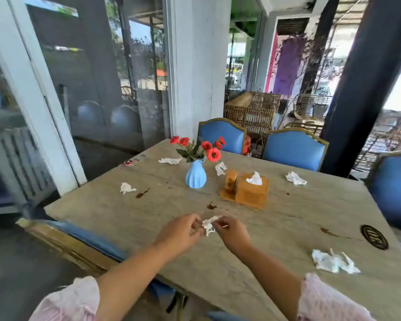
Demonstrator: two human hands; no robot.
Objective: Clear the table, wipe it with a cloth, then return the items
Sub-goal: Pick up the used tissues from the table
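A pale stone table (252,269) carries brown stains and several crumpled white tissues. At its near middle, my left hand (180,232) and my right hand (232,231) both pinch one crumpled tissue (209,224) between them, just above the tabletop. A blue ribbed vase with red flowers (196,173) stands at the centre. Beside it sits a wooden tissue box on a tray (249,189). Loose tissues lie at the left (126,188), behind the vase (170,160), near the box (220,169), at the far right (295,178), and a larger one at the near right (333,261).
Blue padded chairs (294,150) stand along the far side, another at the right (391,186) and one at the left edge (83,237). A round black coaster (374,236) lies near the right edge, a small round tin (128,162) at the far left corner. A white pillar and glass wall stand behind.
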